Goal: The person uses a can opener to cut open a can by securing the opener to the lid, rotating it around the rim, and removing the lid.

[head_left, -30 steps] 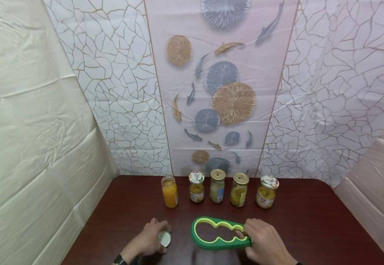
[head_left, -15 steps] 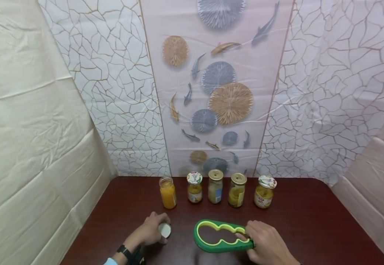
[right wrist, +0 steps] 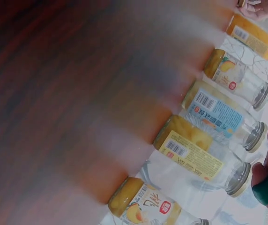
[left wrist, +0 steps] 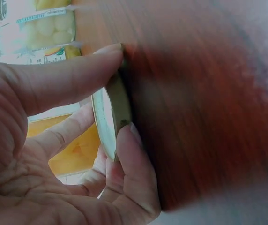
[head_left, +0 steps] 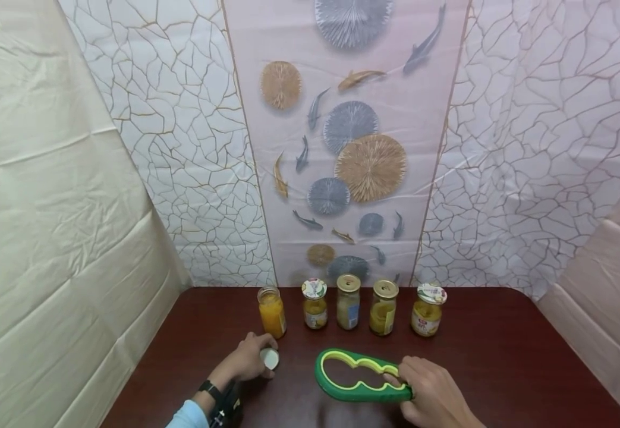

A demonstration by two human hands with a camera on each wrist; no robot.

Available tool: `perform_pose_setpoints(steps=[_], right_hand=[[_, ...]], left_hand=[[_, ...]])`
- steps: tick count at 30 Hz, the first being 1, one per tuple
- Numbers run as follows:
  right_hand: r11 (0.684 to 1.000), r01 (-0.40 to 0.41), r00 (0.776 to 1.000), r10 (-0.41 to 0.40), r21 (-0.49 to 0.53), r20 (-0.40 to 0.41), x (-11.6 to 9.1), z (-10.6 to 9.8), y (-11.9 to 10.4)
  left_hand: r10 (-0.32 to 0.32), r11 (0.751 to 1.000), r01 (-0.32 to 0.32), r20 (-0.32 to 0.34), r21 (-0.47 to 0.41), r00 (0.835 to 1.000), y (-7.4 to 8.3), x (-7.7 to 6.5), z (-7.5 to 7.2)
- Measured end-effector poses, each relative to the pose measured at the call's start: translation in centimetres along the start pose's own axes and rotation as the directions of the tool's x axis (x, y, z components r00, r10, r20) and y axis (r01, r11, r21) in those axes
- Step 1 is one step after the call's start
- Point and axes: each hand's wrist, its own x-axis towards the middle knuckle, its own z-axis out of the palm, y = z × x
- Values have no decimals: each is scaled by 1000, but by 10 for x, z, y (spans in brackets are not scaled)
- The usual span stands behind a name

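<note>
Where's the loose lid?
In the head view, the left hand holds the lid low, left of centre, on the near side of the orange jar.

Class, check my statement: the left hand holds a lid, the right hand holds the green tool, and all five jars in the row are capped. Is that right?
Not quite: the head view shows the orange jar uncapped; only the other four jars are capped. The left hand does hold a lid, and the right hand holds the green tool.
</note>
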Motion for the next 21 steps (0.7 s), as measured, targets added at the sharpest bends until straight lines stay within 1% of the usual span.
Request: perform_pose_setpoints(steps=[6,9,12,15,19,21], right_hand=[[1000,6,1000,-6,1,-23,1,0,2],[1000,21,1000,-21,-9,-11,4,2,3],[1000,19,1000,-19,-21,11,7,3,3],[999,-25,998,26,-29,52,7,2,3],[993,-107,987,112,-46,114,6,0,2],[990,-129,983,135,-55,125,6,1,2]], left_hand=[[5,1000,-5,-5,-10,1000,-2,2,0],[3,1000,-3,-10,-17,1000,0,3,-2],[2,1000,-3,-15,-20,1000,0,3,-3],[8,1000,-8,-15,-19,1000,-1,3,-1],[10,999,-11,-12,-33,1000,-2,1,2],[8,999,-9,-15,-36,1000,-2,0,1]])
